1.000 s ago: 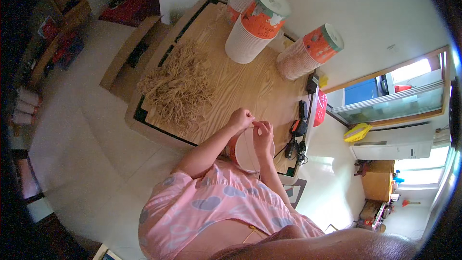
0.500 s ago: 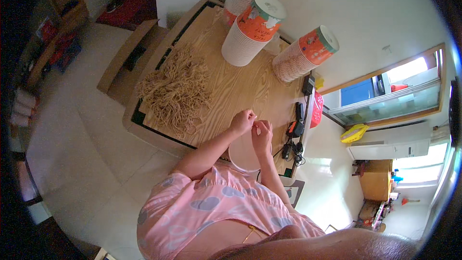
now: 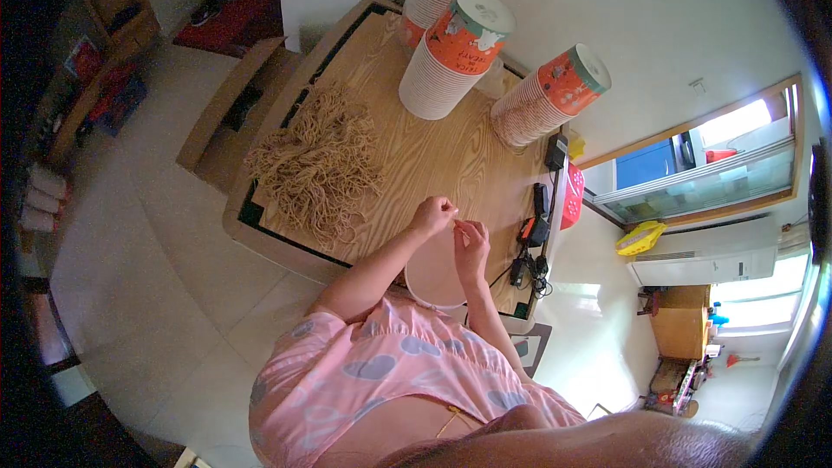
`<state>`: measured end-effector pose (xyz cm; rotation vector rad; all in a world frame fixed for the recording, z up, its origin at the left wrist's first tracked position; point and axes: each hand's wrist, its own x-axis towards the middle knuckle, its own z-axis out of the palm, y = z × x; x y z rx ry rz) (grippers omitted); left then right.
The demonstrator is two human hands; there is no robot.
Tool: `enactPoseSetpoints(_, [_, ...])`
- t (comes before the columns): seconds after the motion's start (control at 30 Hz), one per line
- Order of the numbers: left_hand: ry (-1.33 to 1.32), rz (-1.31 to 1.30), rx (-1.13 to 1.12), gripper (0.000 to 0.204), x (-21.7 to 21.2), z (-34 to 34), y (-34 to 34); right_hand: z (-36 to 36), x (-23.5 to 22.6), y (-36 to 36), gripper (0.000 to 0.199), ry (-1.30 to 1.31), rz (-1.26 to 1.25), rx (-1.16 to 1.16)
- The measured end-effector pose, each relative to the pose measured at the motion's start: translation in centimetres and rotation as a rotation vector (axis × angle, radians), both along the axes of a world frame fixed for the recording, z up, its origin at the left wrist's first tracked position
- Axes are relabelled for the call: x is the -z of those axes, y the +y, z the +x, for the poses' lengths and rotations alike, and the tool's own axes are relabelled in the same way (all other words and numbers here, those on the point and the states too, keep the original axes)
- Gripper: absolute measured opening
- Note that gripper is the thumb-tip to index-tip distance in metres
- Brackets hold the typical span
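Note:
Close together over the table's near side, my left hand (image 3: pixel 433 216) and my right hand (image 3: pixel 471 247) both have their fingers pinched. What sits between the fingertips is too small to make out. Just below them, close against my body, is a white bucket (image 3: pixel 435 276), partly covered by my hands and right forearm. A tangled heap of tan twine (image 3: pixel 319 165) lies to the left of my hands on the wood-grain table (image 3: pixel 422 156).
Stacks of nested paper buckets with orange and green printing, a middle one (image 3: pixel 455 52) and a right one (image 3: pixel 555 91), stand at the far side. Black chargers and cables (image 3: pixel 530 260) line the right edge. An open cardboard box (image 3: pixel 230 117) is beside the table's left.
My hands have drawn slightly apart, the left one a little to the left. The bucket has shifted slightly left. The twine heap and bucket stacks stay in place.

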<state>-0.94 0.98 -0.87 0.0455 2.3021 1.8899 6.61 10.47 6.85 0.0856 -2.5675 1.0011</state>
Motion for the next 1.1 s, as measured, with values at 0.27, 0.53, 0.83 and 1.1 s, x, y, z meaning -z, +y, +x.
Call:
enactPoseSetpoints(0.27, [0.016, 0.018, 0.045, 0.019, -1.1, 0.3, 0.0, -1.5, -0.2, 0.4, 0.009, -0.256, -0.064, 0.094])
enactPoseSetpoints(0.53, [-0.026, -0.021, 0.21, 0.018, -1.4, 0.1, -1.0, -1.2, -0.4, 2.2, 0.006, -0.253, -0.176, -0.004])
enactPoseSetpoints(0.83, [-0.117, -0.081, 0.368, 0.021, -0.7, -1.1, -0.3, -1.2, 0.7, 4.1, 0.005, -0.352, -0.293, -0.052])
enactPoseSetpoints(1.1, [-0.173, 0.034, 0.466, 0.021, -0.5, -1.3, -0.2, -1.2, 1.8, 4.6, 0.003, -0.318, -0.434, -0.033])
